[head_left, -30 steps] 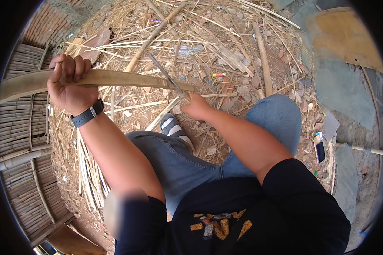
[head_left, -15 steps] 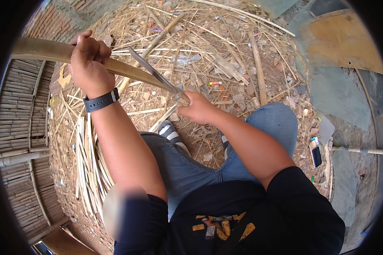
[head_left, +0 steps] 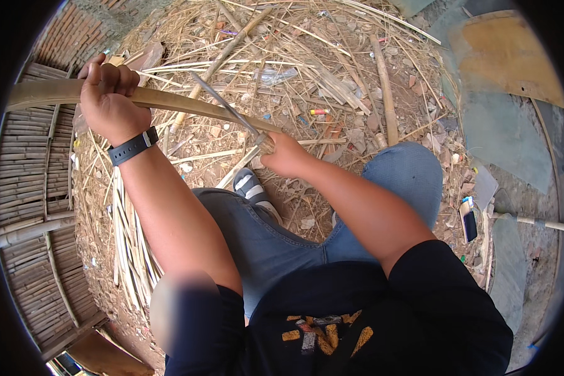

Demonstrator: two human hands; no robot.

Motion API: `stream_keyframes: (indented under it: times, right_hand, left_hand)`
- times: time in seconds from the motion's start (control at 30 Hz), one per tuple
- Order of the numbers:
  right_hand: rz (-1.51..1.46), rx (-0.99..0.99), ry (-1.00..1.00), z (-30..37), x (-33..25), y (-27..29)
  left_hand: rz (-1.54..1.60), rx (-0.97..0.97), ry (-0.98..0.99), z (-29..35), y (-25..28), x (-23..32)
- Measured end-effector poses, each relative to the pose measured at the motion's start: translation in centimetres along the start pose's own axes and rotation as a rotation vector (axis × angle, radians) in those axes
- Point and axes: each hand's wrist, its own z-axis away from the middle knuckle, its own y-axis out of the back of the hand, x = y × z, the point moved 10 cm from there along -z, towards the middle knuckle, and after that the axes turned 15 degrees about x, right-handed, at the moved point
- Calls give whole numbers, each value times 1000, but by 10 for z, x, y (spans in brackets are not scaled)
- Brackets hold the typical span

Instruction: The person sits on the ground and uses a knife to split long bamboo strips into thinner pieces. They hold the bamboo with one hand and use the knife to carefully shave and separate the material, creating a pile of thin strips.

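Note:
My left hand point(head_left: 114, 103), with a dark watch strap on the wrist, is wrapped round a long split bamboo strip point(head_left: 197, 108) at upper left. The strip runs past the left edge of the view and slopes down rightward to its end by my right hand. In my right hand point(head_left: 288, 154) is the short wooden handle of a knife point(head_left: 224, 103). Its narrow curved blade points up and left and crosses the bamboo strip close to that end. Whether the edge bites into the bamboo cannot be made out.
Cut bamboo slats point(head_left: 131, 232) lie in a bundle left of my legs. Shavings, bamboo poles point(head_left: 384, 94) and rubble litter the ground ahead. A bamboo slat wall point(head_left: 28, 169) rises at left. Grey sheets point(head_left: 504, 138) and a phone point(head_left: 468, 219) are at right.
My left hand has shifted a little left and down along with the bamboo strip. The strip's end now shows beside my right hand, which has barely moved with the knife.

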Motion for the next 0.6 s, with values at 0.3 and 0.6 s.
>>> stream_keyframes:
  times: [0.3, 0.6]
  right_hand:
    - [-4, -53, 47, 2, -30, 13]
    - [144, -12, -195, -15, 55, -2]
  left_hand:
    - [62, -58, 89, -7, 13, -2]
    - [105, -133, 113, -5, 9, -3]
